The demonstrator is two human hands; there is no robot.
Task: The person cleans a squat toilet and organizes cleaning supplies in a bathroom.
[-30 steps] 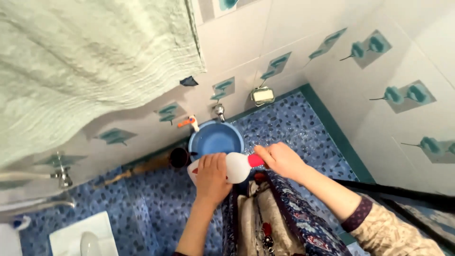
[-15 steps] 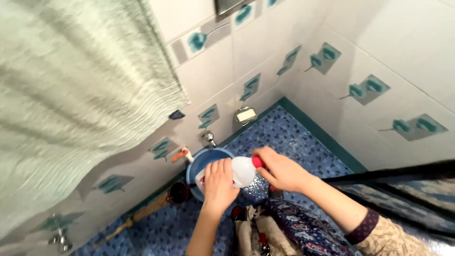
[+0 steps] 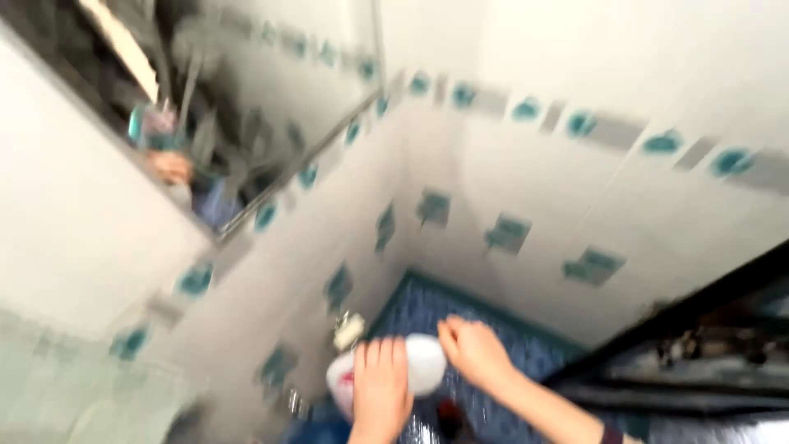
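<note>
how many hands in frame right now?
2. The left hand lies over the body of the white plastic bottle at bottom centre; the right hand is at the bottle's right end, covering its cap. The picture is blurred; no other hands show.

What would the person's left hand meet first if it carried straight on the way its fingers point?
The left hand grips a white bottle, fingers pointing up-frame. Beyond the bottle, the small soap dish and the tiled wall look nearest, though blur leaves depth uncertain.
</note>
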